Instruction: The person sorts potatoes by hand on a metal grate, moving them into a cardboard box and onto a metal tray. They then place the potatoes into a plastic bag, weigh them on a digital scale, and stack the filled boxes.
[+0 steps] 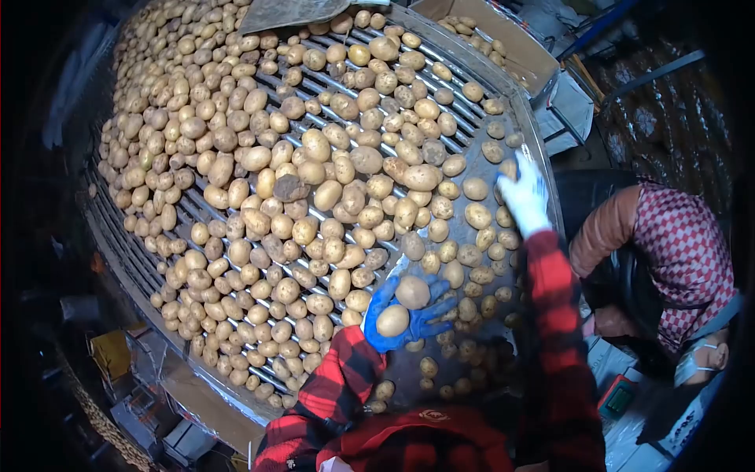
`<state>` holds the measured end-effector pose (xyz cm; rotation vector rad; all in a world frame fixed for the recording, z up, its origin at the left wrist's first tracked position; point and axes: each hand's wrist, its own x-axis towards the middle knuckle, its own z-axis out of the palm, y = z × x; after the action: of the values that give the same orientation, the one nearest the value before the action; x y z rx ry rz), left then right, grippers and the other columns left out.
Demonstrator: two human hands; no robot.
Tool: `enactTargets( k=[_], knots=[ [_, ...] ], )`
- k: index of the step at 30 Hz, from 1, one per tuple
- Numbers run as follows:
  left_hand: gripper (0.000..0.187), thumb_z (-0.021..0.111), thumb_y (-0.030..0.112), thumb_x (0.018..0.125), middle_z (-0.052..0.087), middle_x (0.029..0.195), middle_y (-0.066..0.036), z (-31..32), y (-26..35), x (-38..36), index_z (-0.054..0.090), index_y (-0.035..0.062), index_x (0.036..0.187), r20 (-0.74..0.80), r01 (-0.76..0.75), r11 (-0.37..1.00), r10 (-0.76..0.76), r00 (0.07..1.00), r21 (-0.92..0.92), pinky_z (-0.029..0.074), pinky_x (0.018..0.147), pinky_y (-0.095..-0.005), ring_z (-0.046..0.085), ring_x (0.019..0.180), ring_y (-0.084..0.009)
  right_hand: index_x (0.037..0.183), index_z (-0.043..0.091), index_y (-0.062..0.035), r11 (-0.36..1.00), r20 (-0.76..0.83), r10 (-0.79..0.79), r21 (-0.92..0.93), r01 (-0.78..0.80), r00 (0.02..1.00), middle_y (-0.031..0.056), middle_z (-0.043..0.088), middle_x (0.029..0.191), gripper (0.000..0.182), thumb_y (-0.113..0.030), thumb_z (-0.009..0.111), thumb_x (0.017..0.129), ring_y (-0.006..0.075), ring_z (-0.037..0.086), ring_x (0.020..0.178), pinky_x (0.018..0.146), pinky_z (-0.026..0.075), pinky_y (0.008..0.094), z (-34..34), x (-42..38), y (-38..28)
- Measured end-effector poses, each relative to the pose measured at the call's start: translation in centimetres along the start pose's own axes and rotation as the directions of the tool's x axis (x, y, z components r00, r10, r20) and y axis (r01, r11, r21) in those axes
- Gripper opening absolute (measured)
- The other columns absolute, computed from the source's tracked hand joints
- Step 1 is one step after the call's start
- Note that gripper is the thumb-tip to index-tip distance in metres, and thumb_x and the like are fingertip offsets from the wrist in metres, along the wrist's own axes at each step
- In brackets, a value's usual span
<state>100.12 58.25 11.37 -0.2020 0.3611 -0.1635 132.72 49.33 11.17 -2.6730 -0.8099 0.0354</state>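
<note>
At lower centre, the left hand [419, 319] lies palm up, fingers spread, two potatoes [392, 322] resting on it, seemingly cradled against rolling. Right of centre, the right hand [525, 197] curves at a potato [507, 168]; its grip is unclear. Loose potatoes [181, 102] crowd the bars [462, 128] leftward.

Tight passage (potatoes [328, 195] all around)

Produce wkshp: slatted table [405, 370] w/ many potatoes [316, 145], cardboard box [531, 51] alongside, 1 co-worker [676, 244] nearby.
</note>
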Motion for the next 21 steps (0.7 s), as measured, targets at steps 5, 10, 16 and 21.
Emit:
enactTargets(
  k=[5, 10, 16, 21],
  knots=[
    [0.08, 0.036, 0.07, 0.093, 0.024, 0.16, -0.008, 0.3, 1.8, -0.7, 0.024, 0.0209, 0.155, 0.216, -0.133, 0.991, 0.135, 0.967, -0.022, 0.023, 0.111, -0.0696, 0.023, 0.146, -0.0377, 0.135, 0.054, -0.0041, 0.788, 0.394, -0.449, 0.598, 0.148, 0.801, 0.0185, 0.054, 0.137, 0.058, -0.01, 0.067, 0.079, 0.0305, 0.049, 0.131, 0.11, 0.038, 0.0407, -4.7, -10.5, -9.3],
    [0.081, 0.053, 0.061, 0.091, 0.031, 0.156, -0.012, 1.0, 1.7, -3.9, 0.025, 0.0174, 0.154, 0.197, -0.147, 0.989, 0.149, 0.969, -0.025, 0.029, 0.112, -0.0615, 0.033, 0.141, -0.0342, 0.129, 0.06, -0.0149, 0.817, 0.076, -0.567, 0.183, 0.547, 0.82, 0.0113, 0.052, 0.14, 0.043, -0.012, 0.057, 0.086, 0.0364, 0.043, 0.132, 0.105, 0.039, 0.0484, 2.5, -4.2, -13.9],
    [0.081, 0.057, 0.058, 0.091, 0.034, 0.153, -0.012, 0.2, -0.6, -8.2, 0.026, 0.0165, 0.153, 0.198, -0.205, 0.979, 0.2, 0.96, 0.008, 0.031, 0.112, -0.0594, 0.036, 0.139, -0.0336, 0.13, 0.055, -0.0083, 0.819, 0.269, -0.424, 0.521, 0.239, 0.864, 0.0157, 0.057, 0.126, 0.054, -0.022, 0.068, 0.079, 0.0371, 0.052, 0.118, 0.103, 0.039, 0.0482, 3.4, -13.6, -13.5],
    [0.081, 0.06, 0.056, 0.09, 0.037, 0.151, -0.013, -0.7, -2.8, -10.0, 0.027, 0.0156, 0.153, 0.239, -0.271, 0.96, 0.25, 0.938, 0.062, 0.032, 0.111, -0.0577, 0.039, 0.138, -0.033, 0.124, 0.061, 0.0006, 0.419, 0.477, -0.054, 0.808, -0.414, 0.877, 0.009, 0.066, 0.114, 0.036, -0.009, 0.061, 0.089, 0.0198, 0.061, 0.105, 0.093, 0.049, 0.0317, -0.7, -19.8, -10.2]
  ],
)
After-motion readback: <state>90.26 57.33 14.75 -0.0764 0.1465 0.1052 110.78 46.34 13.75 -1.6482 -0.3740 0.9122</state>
